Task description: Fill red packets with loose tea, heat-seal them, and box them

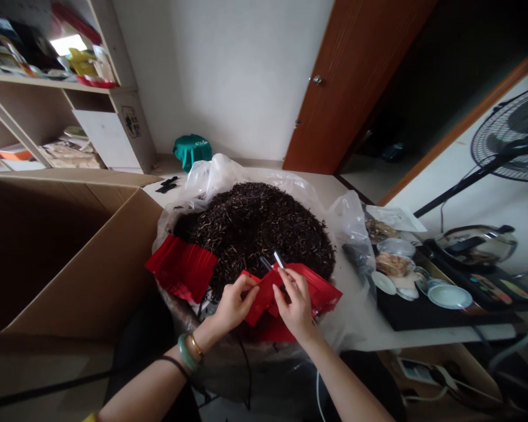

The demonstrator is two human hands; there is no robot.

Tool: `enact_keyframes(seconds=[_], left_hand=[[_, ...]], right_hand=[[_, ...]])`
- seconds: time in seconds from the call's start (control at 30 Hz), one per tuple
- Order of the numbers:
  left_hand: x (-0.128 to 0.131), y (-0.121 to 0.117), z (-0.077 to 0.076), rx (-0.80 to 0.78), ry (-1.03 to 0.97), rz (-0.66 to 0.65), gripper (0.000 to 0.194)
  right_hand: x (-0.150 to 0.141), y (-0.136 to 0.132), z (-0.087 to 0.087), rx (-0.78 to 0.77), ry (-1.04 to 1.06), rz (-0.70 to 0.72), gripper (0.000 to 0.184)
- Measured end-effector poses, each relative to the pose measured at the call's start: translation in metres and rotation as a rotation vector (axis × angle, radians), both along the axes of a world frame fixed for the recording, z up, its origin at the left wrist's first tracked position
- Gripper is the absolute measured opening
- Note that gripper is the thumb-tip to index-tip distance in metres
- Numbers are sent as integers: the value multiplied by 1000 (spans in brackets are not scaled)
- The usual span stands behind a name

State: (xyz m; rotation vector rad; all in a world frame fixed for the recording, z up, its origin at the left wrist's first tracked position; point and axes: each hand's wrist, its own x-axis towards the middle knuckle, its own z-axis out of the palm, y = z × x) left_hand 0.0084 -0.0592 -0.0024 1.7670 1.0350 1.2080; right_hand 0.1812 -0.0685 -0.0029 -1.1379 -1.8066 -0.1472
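Observation:
A large heap of dark, dry tea leaves [264, 217] lies in a clear plastic bag in front of me. My left hand [235, 305] pinches the left edge of a small red packet [260, 298] between thumb and fingers. My right hand [294, 299] is closed at the packet's right side, with a thin stick-like tool [278, 259], pale at the tip, between its fingers. Its lower end is hidden by the hand. One pile of red packets [182, 268] rests on the heap's left edge. More red packets [319, 287] lie beside and under my right hand.
An open cardboard box [83, 264] stands at the left. The clear plastic bag [349, 228] spreads over the table. To the right are a black tray [405, 316], a white lid or dish [449, 296], a glass kettle [475, 243] and a standing fan [510, 135].

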Motion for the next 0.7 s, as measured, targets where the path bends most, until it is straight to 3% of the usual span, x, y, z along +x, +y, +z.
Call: enact_keyframes(seconds=[0.37, 0.47, 0.63, 0.7], left_hand=[[1, 3, -1, -93, -95, 61, 19], [1, 4, -1, -136, -125, 68, 22], [1, 2, 0, -77, -71, 34, 15], [0, 0, 0, -27, -29, 7, 11]], right_hand=[[0, 1, -2, 83, -151, 93, 63], [1, -2, 2, 107, -130, 71, 50], [0, -7, 10, 98, -81, -14, 5], [0, -8, 13, 111, -106, -23, 6]])
